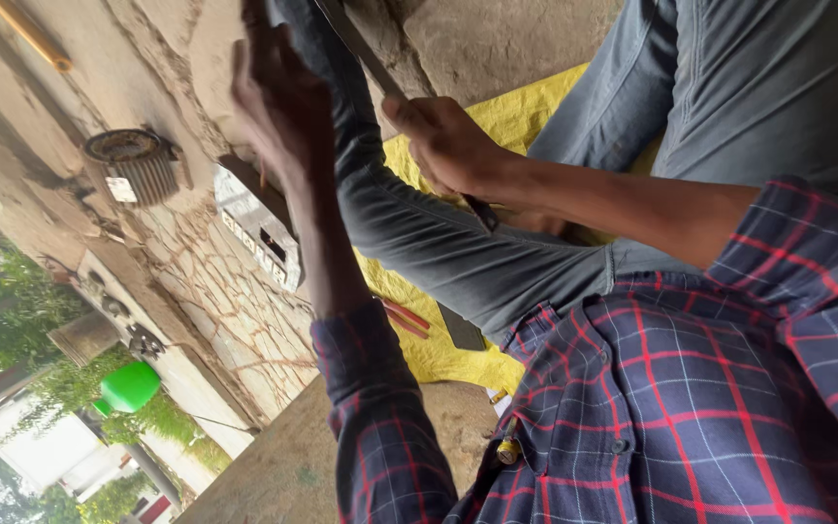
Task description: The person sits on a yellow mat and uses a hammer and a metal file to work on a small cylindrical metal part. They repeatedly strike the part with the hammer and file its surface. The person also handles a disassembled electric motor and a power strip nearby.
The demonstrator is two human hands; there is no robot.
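My right hand (448, 146) is closed around a long flat metal bar (361, 49) that runs from the top edge down across my bent knee in grey jeans (409, 223). My left hand (283, 107) is blurred and raised beside it. It is held against a pale stone block (208, 58), just above a slotted rectangular metal piece (259, 233). What the left fingers grip is hidden. Both forearms come out of rolled sleeves of a blue and red checked shirt (671, 408).
A round finned metal part (133, 165) lies on the cracked stone floor (235, 320). A yellow sheet (438, 359) under my legs carries a red-handled tool (404, 315) and a dark flat piece (460, 328). A green container (130, 386) and trees are beyond.
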